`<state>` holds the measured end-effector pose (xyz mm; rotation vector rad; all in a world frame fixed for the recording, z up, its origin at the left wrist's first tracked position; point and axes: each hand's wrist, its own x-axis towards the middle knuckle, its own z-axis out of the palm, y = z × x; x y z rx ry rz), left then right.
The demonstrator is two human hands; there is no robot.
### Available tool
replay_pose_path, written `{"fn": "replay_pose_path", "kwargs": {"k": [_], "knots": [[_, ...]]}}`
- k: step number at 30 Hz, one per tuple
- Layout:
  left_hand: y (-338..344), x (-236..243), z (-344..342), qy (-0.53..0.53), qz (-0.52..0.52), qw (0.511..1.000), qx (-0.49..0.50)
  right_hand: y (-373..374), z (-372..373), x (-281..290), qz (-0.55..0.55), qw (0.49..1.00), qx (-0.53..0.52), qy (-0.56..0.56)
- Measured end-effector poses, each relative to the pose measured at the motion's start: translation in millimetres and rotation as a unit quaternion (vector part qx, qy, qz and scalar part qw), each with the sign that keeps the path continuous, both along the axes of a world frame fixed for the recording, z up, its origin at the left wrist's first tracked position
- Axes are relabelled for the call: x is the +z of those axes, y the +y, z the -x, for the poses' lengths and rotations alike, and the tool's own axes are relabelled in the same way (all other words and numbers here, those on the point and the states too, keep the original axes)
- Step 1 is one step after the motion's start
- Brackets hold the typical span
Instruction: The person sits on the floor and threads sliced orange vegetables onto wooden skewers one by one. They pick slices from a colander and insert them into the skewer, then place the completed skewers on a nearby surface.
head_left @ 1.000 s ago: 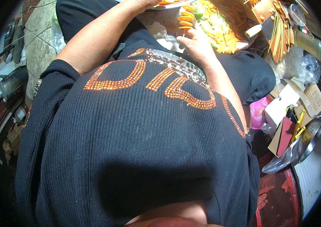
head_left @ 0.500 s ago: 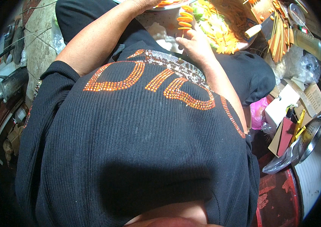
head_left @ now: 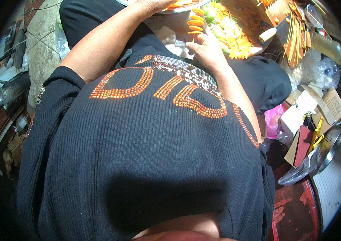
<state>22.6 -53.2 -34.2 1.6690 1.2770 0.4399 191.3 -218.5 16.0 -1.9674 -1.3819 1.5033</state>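
Observation:
My right hand (head_left: 205,49) is closed around the lower end of a thin skewer (head_left: 193,38) that stands nearly upright. Several orange slices (head_left: 195,23), which look like carrot, are threaded along it one above another. At the top edge my left hand (head_left: 156,5) reaches over a pale plate (head_left: 187,7) with more orange pieces on it; its fingers are mostly cut off by the frame, so their grip is not visible. Beside my right hand lies a broad heap of cut orange slices (head_left: 239,50), with pale green slices (head_left: 218,25) along its left side.
A knife with a pale handle (head_left: 268,35) lies right of the heap, near a bundle of thin wooden sticks (head_left: 293,42). Farther right are a clear bottle (head_left: 328,47), cardboard (head_left: 333,105), a white box (head_left: 299,112) and a metal strainer (head_left: 331,146). A dark cylindrical object (head_left: 14,89) stands at left.
The skewer with its orange slices has shifted slightly down and to the left with my right hand. My left hand has moved a little to the right over the plate.

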Motion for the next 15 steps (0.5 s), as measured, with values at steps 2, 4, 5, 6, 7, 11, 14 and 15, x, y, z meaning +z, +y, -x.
{"fn": "replay_pose_path", "kwargs": {"k": [2, 4, 5, 6, 7, 11, 14, 15], "knots": [[0.7, -2.2, 0.3, 0.000, 0.001, 1.000, 0.001, -0.4, -0.3, 0.0, -0.018, 1.000, 0.008, -0.008], [1.6, -3.8, 1.0, -0.001, 0.007, 1.000, -0.002, -0.3, -0.2, -0.3, -0.010, 1.000, 0.005, -0.005], [1.0, -2.0, 0.4, -0.004, 0.015, 1.000, 0.001, -0.5, -0.3, -1.0, -0.006, 1.000, 0.002, -0.003], [-0.1, 1.4, -0.2, -0.007, 0.024, 1.000, 0.004, -0.9, -0.6, -3.0, -0.010, 1.000, 0.003, -0.006], [-0.7, 3.2, -0.6, -0.011, 0.032, 0.999, 0.007, -1.5, -1.1, -5.7, -0.015, 1.000, 0.004, -0.009], [-0.4, 2.5, 1.3, -0.031, 0.048, 0.998, 0.007, 1.5, 3.0, 6.0, 0.010, 1.000, -0.022, 0.009], [-3.4, 7.6, -0.5, -0.054, 0.099, 0.993, 0.035, -0.9, 0.1, -3.9, -0.010, 1.000, -0.004, -0.002], [-4.0, 10.6, -1.3, -0.050, 0.100, 0.993, 0.036, -1.4, -0.1, -4.9, -0.012, 1.000, -0.008, 0.003]]}}
